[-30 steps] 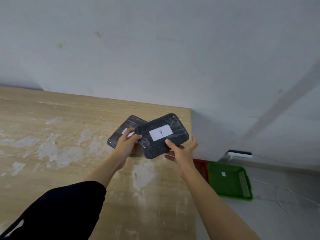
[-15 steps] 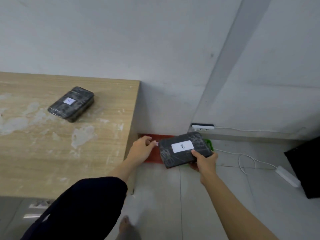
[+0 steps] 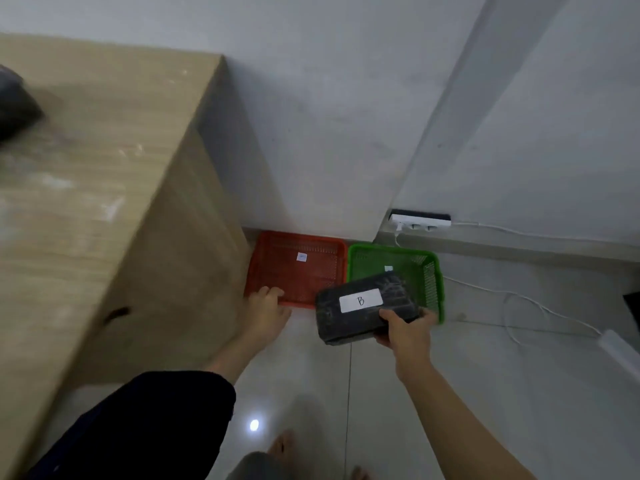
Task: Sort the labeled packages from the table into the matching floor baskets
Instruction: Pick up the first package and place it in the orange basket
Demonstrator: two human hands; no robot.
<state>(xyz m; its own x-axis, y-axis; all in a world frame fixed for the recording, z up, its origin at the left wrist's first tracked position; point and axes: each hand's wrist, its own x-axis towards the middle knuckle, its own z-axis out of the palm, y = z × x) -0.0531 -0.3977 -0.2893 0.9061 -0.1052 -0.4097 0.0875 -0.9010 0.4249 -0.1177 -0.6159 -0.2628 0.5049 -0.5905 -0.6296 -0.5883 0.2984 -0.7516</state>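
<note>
Gripped in the right hand, package B is held over the green basket at center frame, to be dropped in next; the left hand is open and empty.

We see 2 plastic floor baskets side by side against the wall: the red mesh basket left beside the wooden table, the green mesh basket right.

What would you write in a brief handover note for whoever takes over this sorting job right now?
Right hand: grips the black package labelled B, held over the near edge of the green basket.
Left hand: empty, fingers open, near the red basket front rim.
Both baskets sit on the floor beside the table; their tags are unreadable.
Done: B lifted off the table.
Left: release B in its matching basket, then sort the dark package at the table's far left.
</note>
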